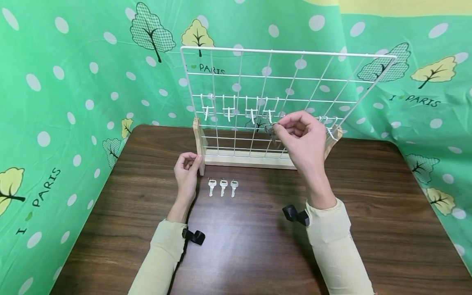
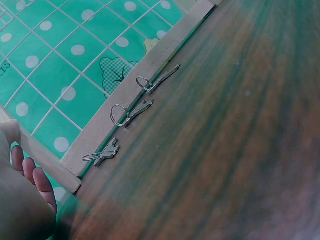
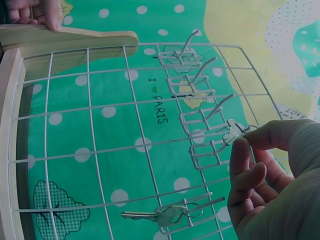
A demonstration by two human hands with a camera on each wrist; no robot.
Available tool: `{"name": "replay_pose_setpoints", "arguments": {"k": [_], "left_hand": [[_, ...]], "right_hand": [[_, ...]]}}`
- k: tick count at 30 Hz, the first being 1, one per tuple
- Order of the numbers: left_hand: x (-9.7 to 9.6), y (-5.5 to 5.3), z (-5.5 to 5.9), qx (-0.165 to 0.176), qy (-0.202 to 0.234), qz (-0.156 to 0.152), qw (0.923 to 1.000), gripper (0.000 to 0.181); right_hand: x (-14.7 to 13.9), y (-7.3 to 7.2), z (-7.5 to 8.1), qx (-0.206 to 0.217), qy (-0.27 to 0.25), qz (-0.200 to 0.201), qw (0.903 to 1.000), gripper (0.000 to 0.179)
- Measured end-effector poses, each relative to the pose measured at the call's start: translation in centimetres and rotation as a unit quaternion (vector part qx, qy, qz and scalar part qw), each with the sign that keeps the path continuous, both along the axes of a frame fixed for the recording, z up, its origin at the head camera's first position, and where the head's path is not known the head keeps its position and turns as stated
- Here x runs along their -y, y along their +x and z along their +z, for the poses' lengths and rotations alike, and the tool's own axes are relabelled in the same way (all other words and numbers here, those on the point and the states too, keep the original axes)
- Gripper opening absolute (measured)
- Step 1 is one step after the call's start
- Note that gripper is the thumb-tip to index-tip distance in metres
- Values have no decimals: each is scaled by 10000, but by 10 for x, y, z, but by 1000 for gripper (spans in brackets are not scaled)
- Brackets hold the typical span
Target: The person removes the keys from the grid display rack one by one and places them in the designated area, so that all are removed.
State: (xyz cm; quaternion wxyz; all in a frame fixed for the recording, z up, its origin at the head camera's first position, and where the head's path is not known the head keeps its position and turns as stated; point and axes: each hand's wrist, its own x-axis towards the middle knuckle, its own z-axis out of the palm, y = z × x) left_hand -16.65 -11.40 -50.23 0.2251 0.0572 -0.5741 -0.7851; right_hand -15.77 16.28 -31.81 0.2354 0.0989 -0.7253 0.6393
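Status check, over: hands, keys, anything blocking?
Left hand touching stand's wooden side. Right hand pinching a key beside a bare hook. Three keys on table, one hung. No obstruction seen at that hook.

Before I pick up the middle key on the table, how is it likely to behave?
The middle key looks metallic, so probably stiff. Its flat shape makes rolling unlikely. Its wide, thin ring may swing when lifted.

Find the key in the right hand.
The key is right of centre in the head view, pinched by the right hand, just below the fourth hook from the left.
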Motion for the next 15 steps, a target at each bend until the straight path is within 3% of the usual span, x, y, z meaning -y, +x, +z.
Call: {"name": "replay_pose_setpoints", "arguments": {"k": [15], "left_hand": [[-1,0,2,-49,9,6,10000,18]], "right_hand": [[3,8,-7,144,-554,450,9973,14]]}}
